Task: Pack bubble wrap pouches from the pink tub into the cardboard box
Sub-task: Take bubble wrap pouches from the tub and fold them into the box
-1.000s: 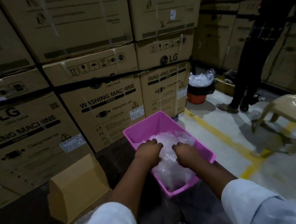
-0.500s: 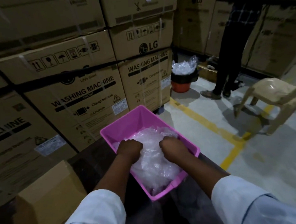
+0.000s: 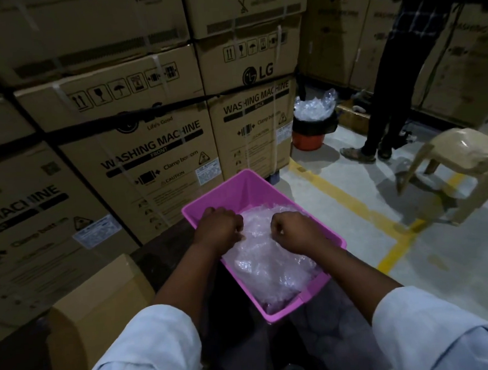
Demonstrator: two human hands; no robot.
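In the head view both hands, left (image 3: 218,230) and right (image 3: 294,233), curl into the bubble wrap pouches (image 3: 271,258) heaped in the pink tub (image 3: 245,184), apparently gripping a bundle. The pick-up step seems under way; next comes lifting it leftward into the cardboard box (image 3: 96,313) beside the tub.

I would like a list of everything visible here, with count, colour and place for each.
pink tub: one, pink, centre
bubble wrap pouches: a pile, clear, inside the tub
cardboard box: one, brown, lower left
washing machine cartons: many, brown, stacked behind
bucket: one, orange, black liner, holding clear wrap, beside the cartons
plastic chair: one, beige, right
standing person: one, dark clothes, upper right
floor line: yellow, right
left hand: grips pouches
right hand: grips pouches
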